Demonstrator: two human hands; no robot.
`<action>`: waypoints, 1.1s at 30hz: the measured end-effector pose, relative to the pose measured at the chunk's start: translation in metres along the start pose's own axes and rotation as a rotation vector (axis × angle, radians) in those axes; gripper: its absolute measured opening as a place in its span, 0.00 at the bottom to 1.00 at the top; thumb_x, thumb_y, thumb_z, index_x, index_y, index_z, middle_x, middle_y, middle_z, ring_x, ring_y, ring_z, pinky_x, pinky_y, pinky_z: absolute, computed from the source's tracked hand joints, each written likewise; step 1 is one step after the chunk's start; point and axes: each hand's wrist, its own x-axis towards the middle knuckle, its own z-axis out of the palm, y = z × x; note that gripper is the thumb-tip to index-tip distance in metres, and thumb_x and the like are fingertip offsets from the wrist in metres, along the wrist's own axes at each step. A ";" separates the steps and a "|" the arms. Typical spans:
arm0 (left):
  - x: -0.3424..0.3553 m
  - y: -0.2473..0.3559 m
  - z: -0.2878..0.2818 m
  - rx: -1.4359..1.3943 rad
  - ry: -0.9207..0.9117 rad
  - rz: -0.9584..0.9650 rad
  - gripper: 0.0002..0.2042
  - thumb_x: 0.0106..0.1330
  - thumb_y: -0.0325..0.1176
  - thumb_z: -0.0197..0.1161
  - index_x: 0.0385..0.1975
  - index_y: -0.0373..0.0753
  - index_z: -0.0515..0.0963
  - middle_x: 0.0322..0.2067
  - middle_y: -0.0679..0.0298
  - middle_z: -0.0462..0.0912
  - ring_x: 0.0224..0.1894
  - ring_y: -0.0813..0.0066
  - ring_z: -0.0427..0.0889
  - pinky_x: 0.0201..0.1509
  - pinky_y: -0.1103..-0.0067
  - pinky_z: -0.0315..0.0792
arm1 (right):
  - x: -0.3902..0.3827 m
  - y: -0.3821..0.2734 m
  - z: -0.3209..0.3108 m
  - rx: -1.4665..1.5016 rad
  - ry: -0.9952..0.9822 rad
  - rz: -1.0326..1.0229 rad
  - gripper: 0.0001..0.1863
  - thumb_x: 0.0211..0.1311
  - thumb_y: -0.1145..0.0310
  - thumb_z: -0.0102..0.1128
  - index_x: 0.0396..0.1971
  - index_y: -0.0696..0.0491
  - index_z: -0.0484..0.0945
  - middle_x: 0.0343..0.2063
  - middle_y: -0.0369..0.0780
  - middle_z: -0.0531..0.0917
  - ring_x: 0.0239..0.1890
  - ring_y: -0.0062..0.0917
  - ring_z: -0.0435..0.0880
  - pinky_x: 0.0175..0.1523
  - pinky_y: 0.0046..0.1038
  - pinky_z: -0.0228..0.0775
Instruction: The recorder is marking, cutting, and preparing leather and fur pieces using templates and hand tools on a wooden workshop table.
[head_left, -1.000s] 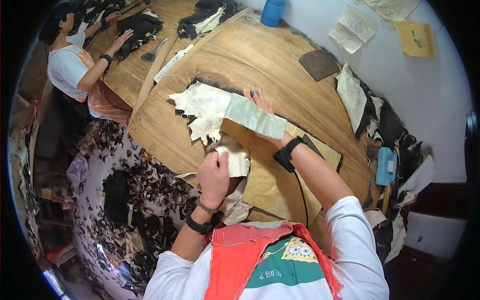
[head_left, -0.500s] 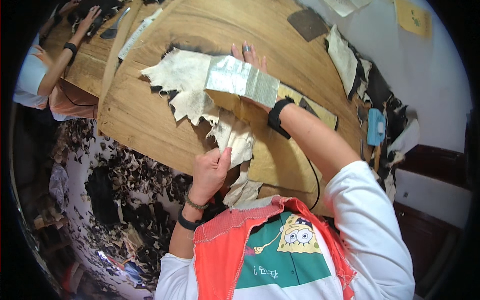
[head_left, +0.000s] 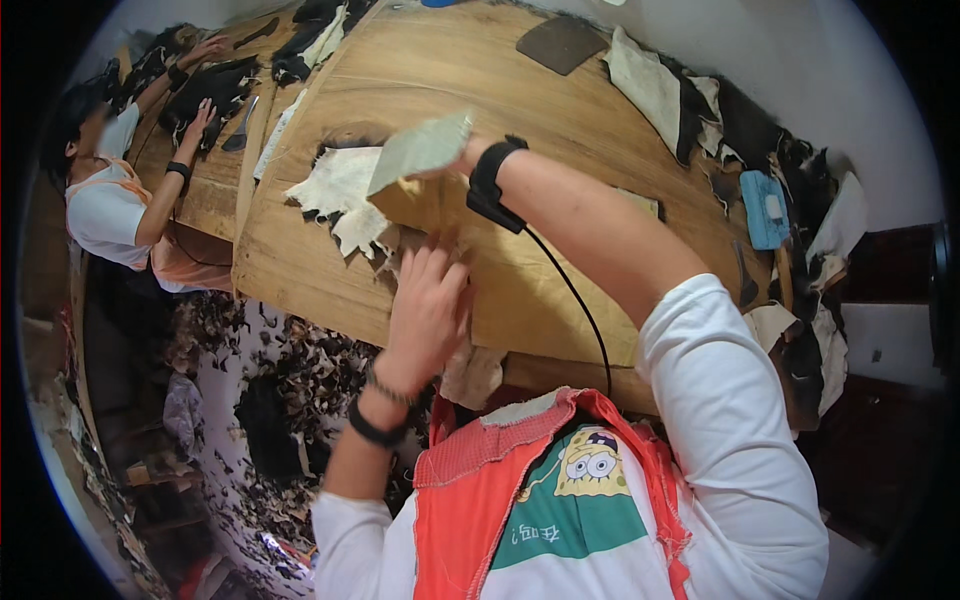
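A pale, ragged-edged piece of hide (head_left: 340,190) with dark fur showing at its border lies on the wooden table. My left hand (head_left: 425,310) reaches over its near part, back up, fingers stretched forward and slightly bent. Below that hand, a pale strip of hide (head_left: 470,375) hangs at the table edge. My right hand (head_left: 462,158) is at the far side of the hide, beside a tilted grey-green sheet (head_left: 420,155) that hides its fingers. Whether it holds the sheet I cannot make out. Under my right forearm lies a yellow sheet (head_left: 560,310).
Dark hide scraps (head_left: 740,120) and a light blue box-shaped object (head_left: 765,210) line the right edge of the table (head_left: 450,60). A brown flat piece (head_left: 560,45) lies at the back. A co-worker (head_left: 120,200) handles dark fur at left. Scraps (head_left: 290,390) cover the floor.
My left hand has loosened from a fist on the hide and moved forward, fingers now extended. The sheet by my right hand has tilted up and shifted left. The view has shifted.
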 end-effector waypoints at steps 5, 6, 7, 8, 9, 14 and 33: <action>-0.028 -0.115 -0.015 0.331 -0.245 -0.525 0.26 0.70 0.46 0.56 0.62 0.36 0.70 0.66 0.49 0.66 0.68 0.52 0.65 0.67 0.56 0.60 | -0.043 -0.210 0.029 -0.207 0.035 -0.055 0.19 0.64 0.61 0.60 0.50 0.57 0.78 0.43 0.50 0.84 0.44 0.44 0.83 0.49 0.39 0.75; -0.035 -0.128 -0.023 0.112 -0.157 -0.644 0.26 0.71 0.47 0.55 0.62 0.35 0.70 0.67 0.49 0.65 0.67 0.51 0.66 0.67 0.56 0.60 | -0.086 -0.224 0.025 -0.369 0.030 0.001 0.21 0.65 0.60 0.60 0.53 0.56 0.76 0.41 0.49 0.83 0.44 0.44 0.82 0.48 0.39 0.75; -0.033 -0.126 -0.026 0.114 -0.148 -0.638 0.26 0.71 0.47 0.55 0.62 0.35 0.70 0.67 0.49 0.65 0.67 0.51 0.66 0.67 0.56 0.60 | -0.135 -0.222 0.024 -0.359 0.032 -0.067 0.25 0.64 0.60 0.61 0.57 0.55 0.72 0.44 0.49 0.80 0.46 0.44 0.81 0.50 0.41 0.74; -0.033 -0.123 -0.026 0.342 -0.086 -0.586 0.26 0.72 0.47 0.54 0.63 0.34 0.69 0.67 0.48 0.65 0.67 0.50 0.66 0.66 0.56 0.61 | -0.181 -0.248 0.014 -0.369 -0.092 0.091 0.28 0.60 0.63 0.64 0.59 0.54 0.70 0.49 0.50 0.77 0.51 0.45 0.77 0.55 0.44 0.71; -0.032 -0.117 -0.023 0.571 -0.024 -0.532 0.26 0.72 0.46 0.54 0.63 0.34 0.69 0.67 0.48 0.65 0.66 0.49 0.67 0.66 0.56 0.61 | -0.224 -0.249 0.014 -0.350 -0.142 0.118 0.34 0.57 0.63 0.66 0.64 0.54 0.66 0.54 0.53 0.73 0.56 0.48 0.74 0.60 0.44 0.67; -0.062 0.002 -0.006 0.293 -0.143 -0.344 0.30 0.66 0.44 0.61 0.66 0.40 0.66 0.68 0.50 0.64 0.72 0.49 0.56 0.72 0.49 0.47 | -0.329 -0.265 0.030 -0.520 -0.232 0.143 0.36 0.56 0.67 0.63 0.66 0.56 0.63 0.61 0.58 0.67 0.65 0.52 0.66 0.65 0.47 0.61; -0.095 0.024 0.049 0.202 0.030 -0.543 0.28 0.69 0.42 0.58 0.66 0.36 0.64 0.64 0.53 0.70 0.67 0.54 0.66 0.69 0.49 0.53 | -0.333 -0.245 0.048 -0.795 -0.211 0.054 0.23 0.61 0.70 0.52 0.56 0.59 0.73 0.46 0.51 0.78 0.50 0.45 0.77 0.48 0.40 0.73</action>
